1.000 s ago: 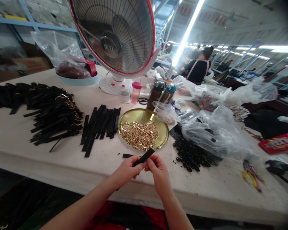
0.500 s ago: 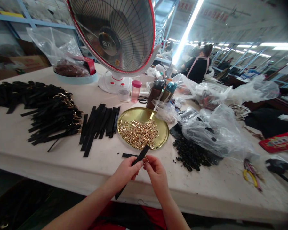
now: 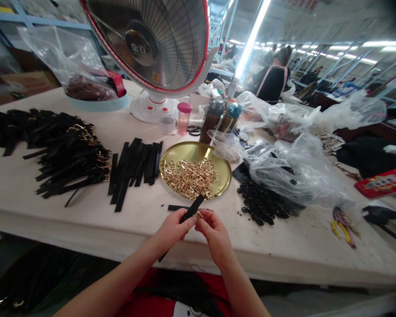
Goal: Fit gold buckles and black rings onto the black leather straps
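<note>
A black strap (image 3: 196, 205) is pinched in my left hand (image 3: 175, 226), its upper end pointing toward the tray and its lower end below my wrist. Close beside it, my right hand (image 3: 214, 229) has its fingertips closed on a small gold buckle (image 3: 199, 215); the two hands nearly touch. Another black strap (image 3: 176, 208) lies on the table just behind my hands. Beyond them is a round gold tray (image 3: 225, 176) with a heap of gold buckles (image 3: 193, 176). Flat black straps (image 3: 132, 165) lie in a loose row left of the tray.
Straps with gold buckles (image 3: 75, 154) are piled at the left. Black oval rings (image 3: 260, 200) and clear plastic bags (image 3: 300, 176) lie at the right, with yellow-handled pliers (image 3: 341, 229) farther over. A fan heater (image 3: 152, 48) and bottles (image 3: 211, 119) stand behind. A person (image 3: 272, 81) is in the background.
The view has tilted slightly, so the table things appear a little higher. My hands stay together, and the gold buckle shows more clearly between my right fingertips beside the strap.
</note>
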Demonstrator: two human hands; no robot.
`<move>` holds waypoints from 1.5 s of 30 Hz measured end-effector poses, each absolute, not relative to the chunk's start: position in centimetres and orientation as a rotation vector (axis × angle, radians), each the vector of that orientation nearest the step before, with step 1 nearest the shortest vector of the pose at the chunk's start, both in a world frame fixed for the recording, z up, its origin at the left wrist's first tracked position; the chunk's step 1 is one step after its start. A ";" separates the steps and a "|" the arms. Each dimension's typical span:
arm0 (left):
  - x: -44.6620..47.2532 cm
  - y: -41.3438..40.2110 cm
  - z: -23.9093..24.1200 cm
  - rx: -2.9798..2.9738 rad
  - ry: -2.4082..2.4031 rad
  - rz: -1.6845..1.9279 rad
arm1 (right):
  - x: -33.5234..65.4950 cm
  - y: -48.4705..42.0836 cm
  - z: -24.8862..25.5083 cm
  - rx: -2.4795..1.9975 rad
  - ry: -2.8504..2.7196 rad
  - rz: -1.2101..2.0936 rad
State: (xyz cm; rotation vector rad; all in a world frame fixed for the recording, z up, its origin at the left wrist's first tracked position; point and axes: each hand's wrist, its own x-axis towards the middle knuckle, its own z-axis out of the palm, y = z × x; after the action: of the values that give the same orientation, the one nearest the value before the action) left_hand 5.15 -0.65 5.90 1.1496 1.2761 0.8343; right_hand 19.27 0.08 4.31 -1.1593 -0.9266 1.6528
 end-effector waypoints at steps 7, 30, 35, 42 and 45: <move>5.6 -0.3 6.2 1.150 1.338 0.799 | 19.1 -0.6 3.4 -1.131 -1.162 1.485; 6.1 -0.6 5.5 1.199 1.239 0.718 | 20.8 0.0 3.9 -1.103 -0.601 1.670; 5.6 -1.1 5.5 1.336 1.301 0.646 | 21.3 0.3 4.7 -0.961 -0.183 1.824; 4.7 -1.6 7.4 1.449 1.299 0.484 | 21.1 0.0 5.3 -0.918 -0.107 1.861; 4.5 -1.6 7.6 1.483 1.296 0.436 | 21.0 -0.1 5.6 -0.964 -0.156 1.843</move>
State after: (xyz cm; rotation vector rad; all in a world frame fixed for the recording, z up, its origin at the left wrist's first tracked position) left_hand 4.46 -1.58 7.63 1.4829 1.2955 0.4356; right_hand 21.03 -0.15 5.61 -0.9642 -0.1564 1.8434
